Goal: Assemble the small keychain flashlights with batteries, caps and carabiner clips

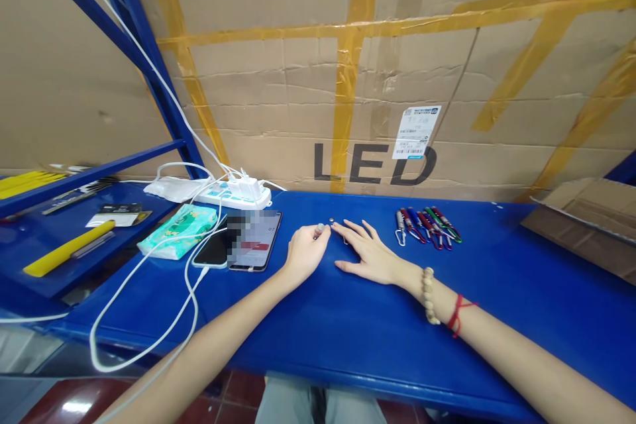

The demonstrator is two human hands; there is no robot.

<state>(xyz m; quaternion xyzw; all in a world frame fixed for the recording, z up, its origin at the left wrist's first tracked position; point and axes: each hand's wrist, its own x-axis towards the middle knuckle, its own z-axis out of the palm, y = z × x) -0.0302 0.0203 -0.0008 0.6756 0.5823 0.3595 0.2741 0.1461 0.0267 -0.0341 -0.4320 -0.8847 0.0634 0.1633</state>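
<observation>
My left hand [305, 252] is closed around a keychain flashlight [318, 230]; only its small metallic end shows beyond the fingers. Right beside it, my right hand [370, 253] lies open and palm down over the blue table, fingers spread. A small round metallic piece [331, 220], perhaps a button cell, sits on the table just past my right fingertips. Something small and silvery shows partly between the right fingers, too hidden to name. To the right lies a group of several colored keychain flashlights [430, 225] with carabiner clips.
Two phones [253, 248] lie left of my hands, beside a green tissue pack [179, 228]. White cables loop from a power strip [233, 193] across the left side. An open cardboard box [586, 232] stands at right. Large taped cardboard [278, 99] walls the back edge.
</observation>
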